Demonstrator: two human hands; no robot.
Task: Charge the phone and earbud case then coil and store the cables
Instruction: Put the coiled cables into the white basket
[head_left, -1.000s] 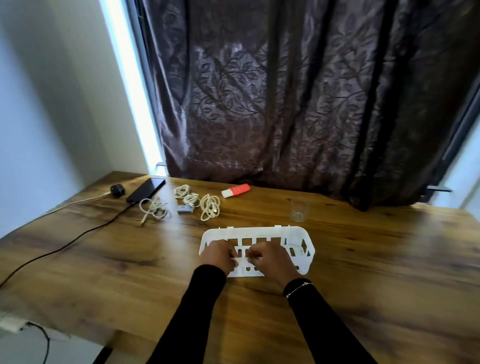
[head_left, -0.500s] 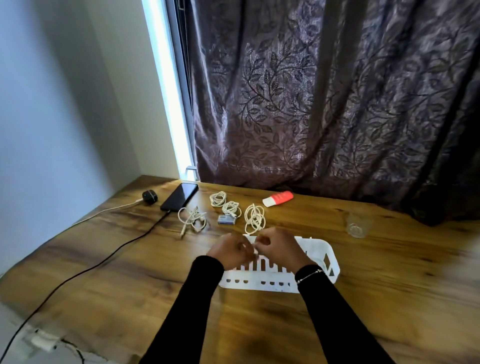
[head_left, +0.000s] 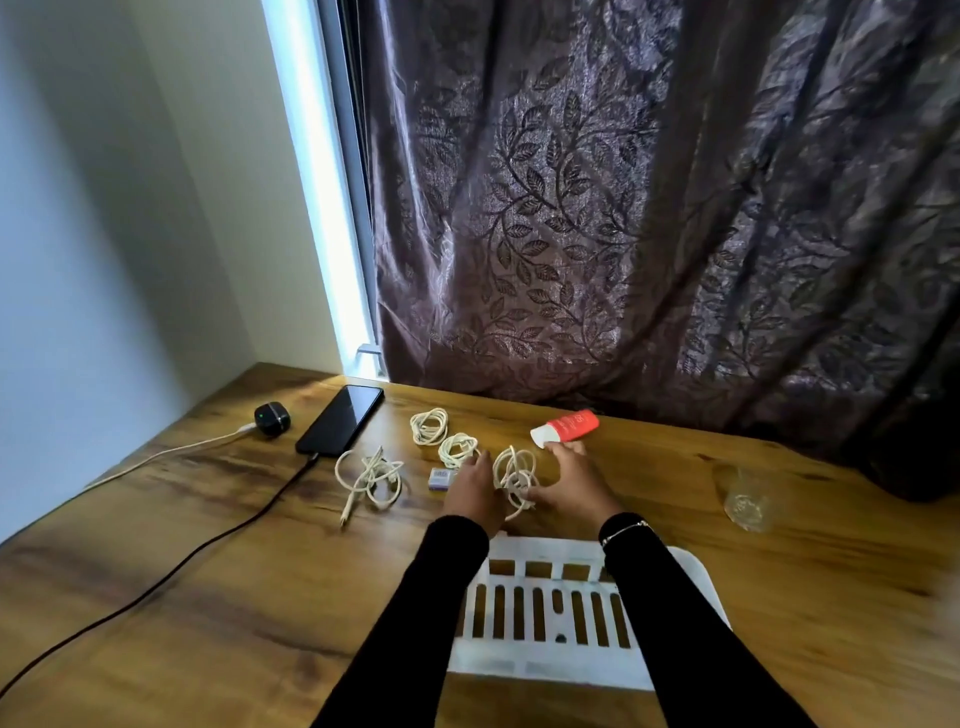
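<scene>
Wooden desk (head_left: 156, 597) | both hands (head_left: 524, 488) open, flanking coiled white cable (head_left: 514, 475), fingers touching

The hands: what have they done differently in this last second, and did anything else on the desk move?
Both hands left the white basket and reached forward: the left hand and right hand now close in on a coiled white cable. Whether they grip it yet is unclear. The phone, earbud case and other coils stayed put.

My sleeves (head_left: 410, 613): black. Cables (head_left: 514, 475): cream-white. Basket (head_left: 545, 618): white, slotted. Phone (head_left: 340, 420): black. Tube (head_left: 569, 425): red, white cap. Curtain (head_left: 649, 208): purple-brown, leaf pattern. Table (head_left: 208, 597): brown woodgrain.
</scene>
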